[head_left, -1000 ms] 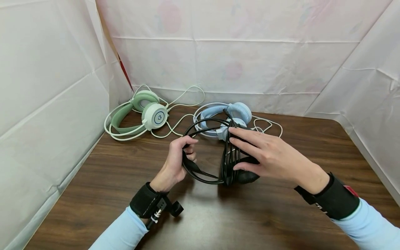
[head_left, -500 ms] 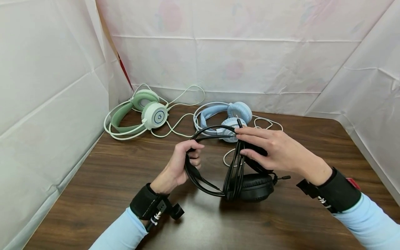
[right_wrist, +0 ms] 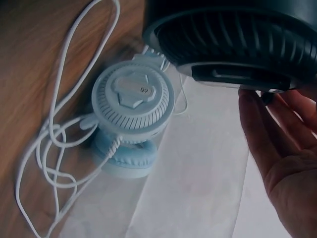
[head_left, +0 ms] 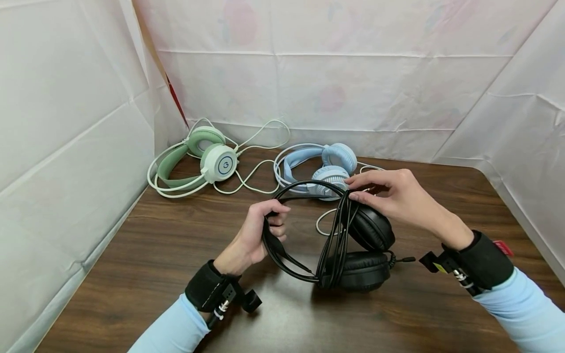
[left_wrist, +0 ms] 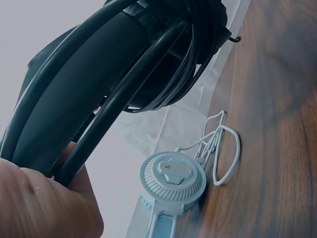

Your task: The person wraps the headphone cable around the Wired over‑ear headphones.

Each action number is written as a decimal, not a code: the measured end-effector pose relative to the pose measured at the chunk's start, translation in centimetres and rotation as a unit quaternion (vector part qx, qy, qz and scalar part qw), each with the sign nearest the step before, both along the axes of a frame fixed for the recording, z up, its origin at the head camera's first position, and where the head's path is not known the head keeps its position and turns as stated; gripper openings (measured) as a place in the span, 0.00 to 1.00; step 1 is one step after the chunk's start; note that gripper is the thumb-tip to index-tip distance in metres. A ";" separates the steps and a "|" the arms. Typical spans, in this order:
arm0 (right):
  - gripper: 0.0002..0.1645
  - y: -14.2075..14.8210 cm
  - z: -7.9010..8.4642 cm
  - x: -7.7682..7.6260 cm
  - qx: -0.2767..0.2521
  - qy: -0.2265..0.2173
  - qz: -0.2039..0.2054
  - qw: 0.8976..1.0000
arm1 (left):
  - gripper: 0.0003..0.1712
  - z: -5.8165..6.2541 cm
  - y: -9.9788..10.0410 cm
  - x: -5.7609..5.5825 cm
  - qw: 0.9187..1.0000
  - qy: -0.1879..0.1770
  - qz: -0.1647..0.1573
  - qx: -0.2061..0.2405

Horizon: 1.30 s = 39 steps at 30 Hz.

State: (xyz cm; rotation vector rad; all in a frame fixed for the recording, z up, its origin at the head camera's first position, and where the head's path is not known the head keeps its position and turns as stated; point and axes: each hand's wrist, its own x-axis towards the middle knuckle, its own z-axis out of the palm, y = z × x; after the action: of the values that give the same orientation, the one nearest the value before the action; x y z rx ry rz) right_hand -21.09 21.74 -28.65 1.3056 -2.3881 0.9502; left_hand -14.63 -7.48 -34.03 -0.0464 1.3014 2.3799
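Observation:
Black headphones are held up over the table, with their black cable wound in several turns across the earcups. Around the headband, my left hand curls its fingers; the left wrist view shows the headband rising out of that hand. At the upper earcup, my right hand pinches the cable between thumb and fingers. In the right wrist view a small dark tip shows among the fingers, close under the earcup. A short microphone-like stub sticks out from the lower earcup.
Light blue headphones lie on the wooden table just behind the black pair, with a loose white cable. Green and white headphones lie at the back left. White cloth walls enclose the back and sides.
The black headphones have shifted right and tilted, so both earcups show. My right hand has gone from straight fingers over the windings to a pinch at the upper earcup. The left hand keeps its grip.

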 end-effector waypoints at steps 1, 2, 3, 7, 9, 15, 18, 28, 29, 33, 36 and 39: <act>0.16 0.0 0.1 0.1 0.002 -0.016 -0.008 1.000 | 0.21 0.0 0.0 0.0 1.000 -0.001 -0.001 0.002; 0.15 0.0 0.1 0.1 0.005 -0.032 -0.017 0.999 | 0.21 0.0 0.0 0.0 1.000 -0.002 -0.001 0.003; 0.14 0.1 0.2 0.2 0.011 -0.046 -0.024 0.999 | 0.21 0.0 0.0 0.0 1.000 -0.005 -0.002 0.006; 0.19 0.6 0.3 0.8 0.053 -0.110 -0.032 0.992 | 0.20 0.0 -0.3 -0.1 0.999 -0.028 0.003 0.025; 0.27 0.8 0.3 1.1 0.086 -0.126 -0.030 0.988 | 0.19 0.0 -0.4 -0.2 0.998 -0.040 0.006 0.039; 0.51 1.4 -0.5 1.5 0.170 -0.179 -0.011 0.969 | 0.18 0.0 -0.7 -0.5 0.997 -0.054 -0.004 0.055; 0.55 1.7 -1.1 1.5 0.174 -0.221 -0.001 0.960 | 0.19 -0.2 -0.8 -0.6 0.995 -0.068 -0.022 0.062; 0.49 2.0 -2.6 1.6 0.132 -0.200 -0.030 0.970 | 0.15 -0.2 -0.4 -1.5 0.994 -0.089 -0.047 0.046; 0.49 2.0 -2.7 1.7 0.132 -0.189 -0.034 0.972 | 0.13 -0.2 -0.3 -1.6 0.994 -0.090 -0.046 0.038; 0.48 2.1 -3.1 1.8 0.129 -0.173 -0.052 0.975 | 0.09 -0.4 -0.2 -2.0 0.995 -0.088 -0.044 -0.011; 0.47 2.3 -3.5 1.9 0.126 -0.175 -0.066 0.974 | 0.08 -0.8 -0.2 -2.1 0.995 -0.081 -0.044 -0.046; 0.45 2.4 -3.8 2.1 0.125 -0.176 -0.083 0.973 | 0.06 -1.0 -0.1 -2.3 0.994 -0.071 -0.052 -0.061</act>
State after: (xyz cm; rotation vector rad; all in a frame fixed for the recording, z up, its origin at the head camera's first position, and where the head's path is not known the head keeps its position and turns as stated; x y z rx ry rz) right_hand -19.03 24.14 -32.41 1.0608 -2.9172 0.9199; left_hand -16.88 -7.58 -34.98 -0.1768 1.3466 2.1663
